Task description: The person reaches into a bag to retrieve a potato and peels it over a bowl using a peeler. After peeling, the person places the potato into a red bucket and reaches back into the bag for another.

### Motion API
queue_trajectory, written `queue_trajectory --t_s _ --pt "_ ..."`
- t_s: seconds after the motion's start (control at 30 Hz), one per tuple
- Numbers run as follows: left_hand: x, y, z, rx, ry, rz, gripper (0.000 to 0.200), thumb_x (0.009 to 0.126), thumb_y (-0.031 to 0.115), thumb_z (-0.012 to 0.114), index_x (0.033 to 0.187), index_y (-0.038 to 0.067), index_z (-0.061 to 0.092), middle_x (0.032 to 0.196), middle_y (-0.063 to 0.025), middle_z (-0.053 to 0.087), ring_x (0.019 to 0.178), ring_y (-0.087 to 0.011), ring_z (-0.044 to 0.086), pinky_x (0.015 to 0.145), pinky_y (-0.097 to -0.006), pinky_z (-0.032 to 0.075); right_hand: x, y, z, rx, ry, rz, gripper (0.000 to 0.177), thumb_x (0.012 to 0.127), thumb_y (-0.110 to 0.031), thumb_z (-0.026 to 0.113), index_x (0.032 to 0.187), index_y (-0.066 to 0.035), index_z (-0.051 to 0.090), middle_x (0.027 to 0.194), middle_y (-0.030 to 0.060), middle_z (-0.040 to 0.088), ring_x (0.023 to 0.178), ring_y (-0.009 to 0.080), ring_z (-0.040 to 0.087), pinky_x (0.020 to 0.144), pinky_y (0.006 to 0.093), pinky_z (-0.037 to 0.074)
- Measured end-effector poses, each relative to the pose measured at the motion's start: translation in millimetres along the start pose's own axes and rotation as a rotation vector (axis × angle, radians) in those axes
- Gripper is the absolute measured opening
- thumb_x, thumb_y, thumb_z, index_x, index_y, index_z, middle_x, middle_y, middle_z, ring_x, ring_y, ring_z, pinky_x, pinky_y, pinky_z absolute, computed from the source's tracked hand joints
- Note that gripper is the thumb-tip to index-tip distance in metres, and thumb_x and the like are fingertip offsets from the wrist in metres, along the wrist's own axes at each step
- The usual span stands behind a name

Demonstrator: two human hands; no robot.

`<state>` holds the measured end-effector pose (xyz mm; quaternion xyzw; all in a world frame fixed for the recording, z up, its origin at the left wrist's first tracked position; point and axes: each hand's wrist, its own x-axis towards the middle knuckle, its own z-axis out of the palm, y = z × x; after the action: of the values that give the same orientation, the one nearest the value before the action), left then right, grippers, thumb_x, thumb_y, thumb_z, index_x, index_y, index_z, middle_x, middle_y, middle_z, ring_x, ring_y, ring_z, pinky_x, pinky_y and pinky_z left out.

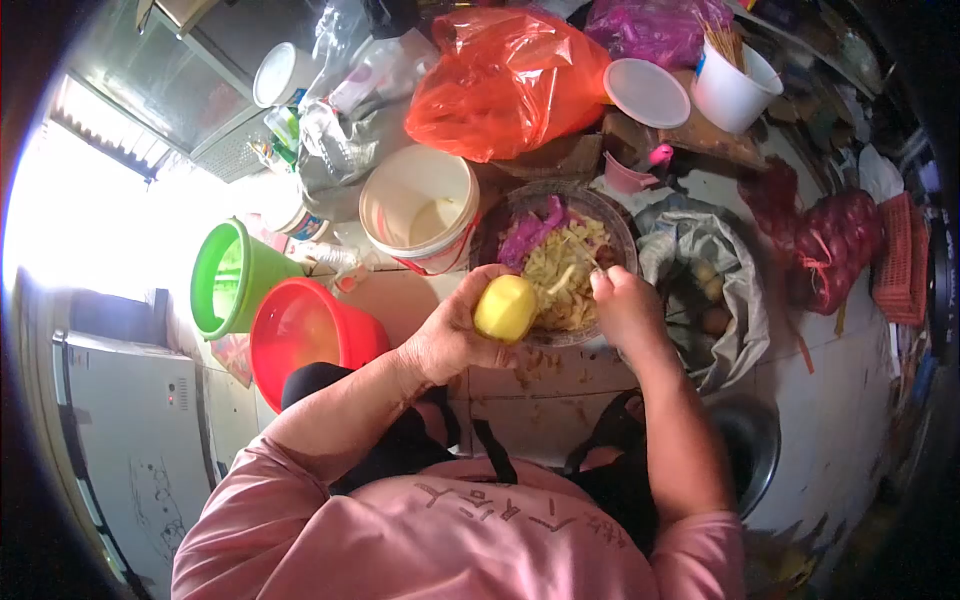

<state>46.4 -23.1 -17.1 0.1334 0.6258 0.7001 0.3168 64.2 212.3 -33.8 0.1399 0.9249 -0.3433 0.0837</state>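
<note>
My left hand (pixel 462 325) is wrapped round a peeled yellow potato (pixel 505 308), held over the near left edge of a round basin (pixel 622 215). Pale peelings (pixel 560 280) and a crumpled purple bag (pixel 533 228) lie in that basin. To the right, my right hand (pixel 628 308) is closed above the basin's right side, gripping a thin tool (pixel 588 254) that looks like a peeler or small knife. Its shape is too small to make out. The potato and the tool are apart.
Left of the basin stand a white bucket (pixel 418 205), a red bucket (pixel 310 335) and a green bucket (pixel 225 280). An open sack (pixel 745 290) with potatoes is on the right. Behind the basin lies an orange bag (pixel 510 80). Scraps dot the tiled floor.
</note>
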Motion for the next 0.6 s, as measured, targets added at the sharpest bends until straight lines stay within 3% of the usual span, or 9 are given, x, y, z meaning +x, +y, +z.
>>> queue_trajectory --t_s 0.03,0.13,0.23,0.3,0.33,0.43,0.47,0.5,0.6 --pt "0.9 3.8 -1.0 -0.003 0.010 0.008 0.084 0.066 -0.010 0.076 0.137 0.009 0.036 0.112 -0.0068 0.059 0.097 -0.0201 0.063 0.082 -0.0353 0.054 1.0 0.0 0.0 0.020 0.099 -0.085 0.032 0.099 -0.031 0.048 0.090 -0.003 0.059 0.078 0.0230 0.065 0.077 0.0417 0.065 0.069 0.0502 0.050" --pt "1.8 10.4 0.7 0.006 0.081 -0.140 0.081 0.065 -0.011 0.074 0.135 0.009 0.039 0.108 -0.0052 0.059 0.096 -0.0189 0.062 0.081 -0.0356 0.053 -16.8 -20.9 0.0 0.119 0.062 -0.139 0.033 0.099 -0.032 0.048 0.088 -0.003 0.058 0.074 0.0225 0.064 0.072 0.0454 0.063 0.064 0.0511 0.049" --pt "4.7 7.7 -3.7 -0.278 0.166 -0.214 0.075 0.066 -0.005 0.072 0.133 0.008 0.042 0.102 -0.0038 0.060 0.092 -0.0187 0.063 0.077 -0.0343 0.053 -37.2 -35.5 13.6 0.165 0.077 -0.337 0.031 0.097 -0.032 0.051 0.084 -0.004 0.055 0.069 0.0219 0.061 0.070 0.0451 0.062 0.061 0.0519 0.049" --pt "7.2 2.9 -12.5 -0.537 0.100 -0.297 0.068 0.073 0.002 0.070 0.134 0.012 0.041 0.098 -0.0059 0.059 0.073 -0.0172 0.059 0.063 -0.0327 0.047 -47.6 -38.1 23.8 0.183 0.098 -0.474 0.028 0.097 -0.030 0.051 0.086 -0.004 0.055 0.072 0.0215 0.062 0.072 0.0452 0.063 0.062 0.0524 0.049" --pt "7.2 3.4 -11.8 -0.498 0.070 -0.266 0.065 0.074 0.006 0.070 0.133 0.011 0.043 0.101 -0.0069 0.060 0.077 -0.0191 0.061 0.064 -0.0315 0.049 -50.4 -36.9 27.9 0.167 0.117 -0.489 0.027 0.097 -0.028 0.053 0.088 -0.003 0.056 0.078 0.0225 0.064 0.074 0.0450 0.063 0.062 0.0520 0.049" --pt "1.1 2.7 -8.6 -0.590 -0.009 -0.275 0.078 0.068 0.006 0.075 0.138 0.008 0.041 0.113 -0.0102 0.060 0.092 -0.0235 0.064 0.073 -0.0344 0.054 -38.8 -29.6 22.8 0.093 0.138 -0.329 0.029 0.098 -0.030 0.050 0.090 -0.003 0.057 0.081 0.0232 0.064 0.074 0.0440 0.063 0.064 0.0510 0.049" --pt "-2.7 7.3 -1.6 -0.444 -0.124 -0.154 0.087 0.066 0.004 0.077 0.143 0.010 0.036 0.116 -0.0129 0.059 0.095 -0.0271 0.064 0.074 -0.0358 0.055 -19.4 -14.1 20.9 -0.005 -0.008 -0.137 0.032 0.099 -0.031 0.046 0.091 -0.002 0.057 0.081 0.0237 0.064 0.075 0.0442 0.062 0.066 0.0504 0.050" --pt "-6.4 11.8 2.2 -0.501 -0.197 -0.163 0.095 0.063 0.001 0.078 0.145 0.011 0.032 0.118 -0.0146 0.058 0.097 -0.0295 0.064 0.075 -0.0367 0.055 -3.3 8.0 21.1 0.092 -0.013 -0.057 0.035 0.100 -0.031 0.044 0.089 0.000 0.057 0.080 0.0234 0.063 0.075 0.0462 0.061 0.067 0.0511 0.048" --pt "-2.7 7.3 0.1 -0.548 -0.113 -0.181 0.088 0.064 0.005 0.078 0.141 0.010 0.037 0.115 -0.0148 0.059 0.093 -0.0289 0.065 0.074 -0.0366 0.056 -0.4 3.9 15.6 0.082 0.075 -0.043 0.036 0.100 -0.031 0.045 0.087 0.000 0.056 0.076 0.0229 0.062 0.073 0.0457 0.061 0.064 0.0495 0.047"
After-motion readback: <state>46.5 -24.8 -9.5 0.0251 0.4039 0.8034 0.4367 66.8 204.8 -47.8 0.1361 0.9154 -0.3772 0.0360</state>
